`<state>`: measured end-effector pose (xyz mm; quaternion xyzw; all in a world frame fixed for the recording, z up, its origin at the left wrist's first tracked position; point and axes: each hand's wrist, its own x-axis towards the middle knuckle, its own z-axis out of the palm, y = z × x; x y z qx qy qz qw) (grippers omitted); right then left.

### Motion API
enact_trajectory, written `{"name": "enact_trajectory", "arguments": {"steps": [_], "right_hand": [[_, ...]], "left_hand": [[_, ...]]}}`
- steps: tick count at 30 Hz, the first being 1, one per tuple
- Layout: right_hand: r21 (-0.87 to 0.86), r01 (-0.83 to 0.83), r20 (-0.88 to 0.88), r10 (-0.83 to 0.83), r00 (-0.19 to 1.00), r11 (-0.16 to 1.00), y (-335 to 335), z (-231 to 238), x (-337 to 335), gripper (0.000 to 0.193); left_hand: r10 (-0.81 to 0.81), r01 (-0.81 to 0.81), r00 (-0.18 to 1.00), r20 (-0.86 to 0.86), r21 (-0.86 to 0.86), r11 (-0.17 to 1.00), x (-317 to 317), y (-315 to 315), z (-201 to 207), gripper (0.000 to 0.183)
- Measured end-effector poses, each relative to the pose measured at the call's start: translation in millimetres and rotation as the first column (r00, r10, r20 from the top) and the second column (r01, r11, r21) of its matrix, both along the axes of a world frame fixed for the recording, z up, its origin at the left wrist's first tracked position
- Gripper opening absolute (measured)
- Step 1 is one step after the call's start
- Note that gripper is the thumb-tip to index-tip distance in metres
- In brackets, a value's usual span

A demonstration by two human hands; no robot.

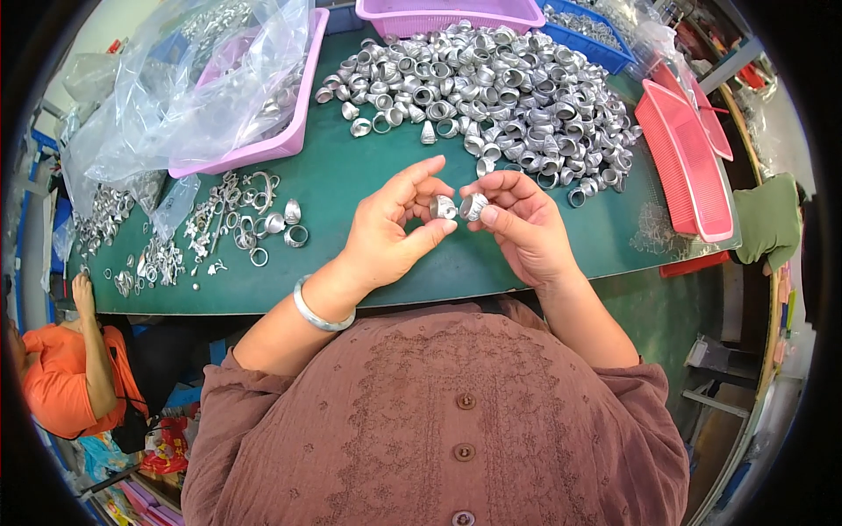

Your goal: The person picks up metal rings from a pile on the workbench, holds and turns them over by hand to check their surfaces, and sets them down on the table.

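A green, smooth tabletop (338, 162) spans the frame's middle, bearing a broad heap of silver-coloured metal rings (500, 88) at upper centre. A lilac plastic tray (307, 88) sits upper left. At centre, the left hand (395, 215) pinches one chunky silver-coloured ring (442, 208); the right hand (533, 230) grips a second patterned ring (474, 207) just beside it.

Our left hand (381, 232) and right hand (533, 230) partly cover two rings (442, 206); a bag (145, 131) partly veils the left tray (307, 101); the top edge crops the far tray (403, 21).
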<state>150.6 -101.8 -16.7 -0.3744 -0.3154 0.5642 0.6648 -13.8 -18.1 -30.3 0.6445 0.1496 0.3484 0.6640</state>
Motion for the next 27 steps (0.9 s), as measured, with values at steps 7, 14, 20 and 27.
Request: {"name": "enact_trajectory", "arguments": {"steps": [7, 14, 20, 27], "right_hand": [[0.038, -0.075, -0.114, 0.079, 0.99, 0.996, -1, -5, 3, 0.031], [0.05, -0.111, -0.172, 0.118, 0.978, 0.993, -2, -6, 5, 0.03], [0.047, -0.115, -0.183, 0.122, 0.975, 0.992, -5, -4, 4, 0.03], [0.059, -0.133, -0.199, 0.143, 0.969, 0.989, -12, -4, 3, 0.029]], "left_hand": [[0.175, -0.154, 0.985, -0.001, 0.473, 0.867, 1, -2, 5, 0.067], [0.314, -0.231, 0.949, -0.025, 0.623, 0.748, 0, -8, 16, 0.071], [0.386, -0.244, 0.923, -0.016, 0.748, 0.616, -2, -6, 19, 0.075], [0.396, -0.207, 0.918, -0.011, 0.838, 0.505, -4, -9, 19, 0.076]]}}
